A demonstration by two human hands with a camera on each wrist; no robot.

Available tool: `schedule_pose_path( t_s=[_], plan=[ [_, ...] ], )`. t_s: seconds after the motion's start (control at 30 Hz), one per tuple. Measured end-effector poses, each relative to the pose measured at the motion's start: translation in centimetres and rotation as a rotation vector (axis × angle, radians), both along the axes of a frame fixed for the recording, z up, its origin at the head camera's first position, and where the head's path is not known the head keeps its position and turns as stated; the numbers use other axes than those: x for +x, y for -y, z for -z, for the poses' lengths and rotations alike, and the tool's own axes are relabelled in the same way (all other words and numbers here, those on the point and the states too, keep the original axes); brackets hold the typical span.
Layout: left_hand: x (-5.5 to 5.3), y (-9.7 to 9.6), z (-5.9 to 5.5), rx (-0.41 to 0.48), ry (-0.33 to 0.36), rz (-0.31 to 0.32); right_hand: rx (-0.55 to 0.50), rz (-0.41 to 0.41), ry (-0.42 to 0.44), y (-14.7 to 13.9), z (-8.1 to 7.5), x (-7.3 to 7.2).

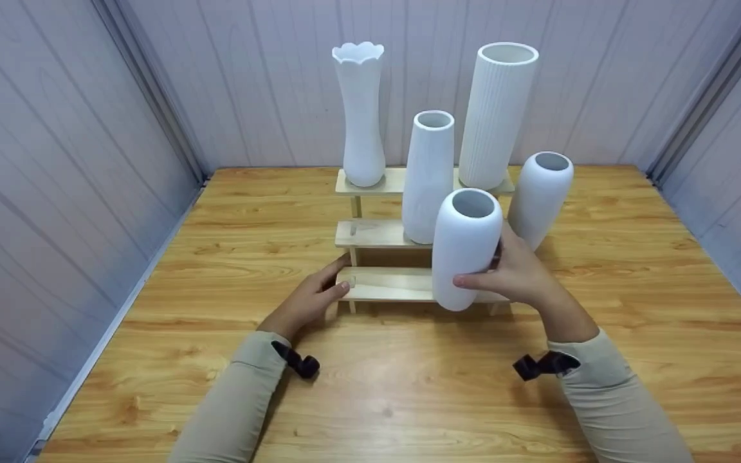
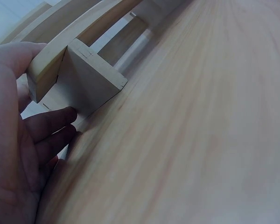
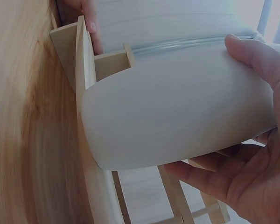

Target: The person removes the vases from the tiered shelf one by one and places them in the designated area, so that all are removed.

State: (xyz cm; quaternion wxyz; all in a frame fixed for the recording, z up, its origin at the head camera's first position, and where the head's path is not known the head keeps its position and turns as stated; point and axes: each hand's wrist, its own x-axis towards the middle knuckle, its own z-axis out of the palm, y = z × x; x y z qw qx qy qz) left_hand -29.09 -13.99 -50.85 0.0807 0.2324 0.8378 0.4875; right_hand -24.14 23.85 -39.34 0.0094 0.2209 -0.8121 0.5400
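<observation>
My right hand [image 1: 520,271] grips a smooth white vase [image 1: 464,260] from its right side, thumb in front and fingers behind. The vase leans slightly, and in the right wrist view its base is right at the lowest step of a three-tier wooden stand [image 1: 391,283]. At the left end of that step, my left hand [image 1: 309,301] holds the stand, with the thumb on the board's top. In the left wrist view, the other fingers [image 2: 53,123] reach below the board beside the leg.
On the top step stand a scallop-rimmed vase [image 1: 363,122] and a tall ribbed vase [image 1: 499,116]. A tapered vase [image 1: 429,180] is on the middle step. Another smooth vase [image 1: 541,196] stands on the wooden table [image 1: 383,399], right of the stand. Panelled walls [image 1: 248,83] enclose the table.
</observation>
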Motion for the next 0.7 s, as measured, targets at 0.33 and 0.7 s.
schedule_pose_path(
  t_s=[0.33, 0.7],
  plan=[
    [0.0, 0.1, 0.0, -0.001, -0.017, 0.016, -0.017, 0.013, 0.001, -1.7, -0.4, 0.1],
    [0.0, 0.1, 0.0, -0.017, -0.028, -0.003, 0.023, 0.109, -0.007, -2.9, -1.0, 0.1]
  ],
)
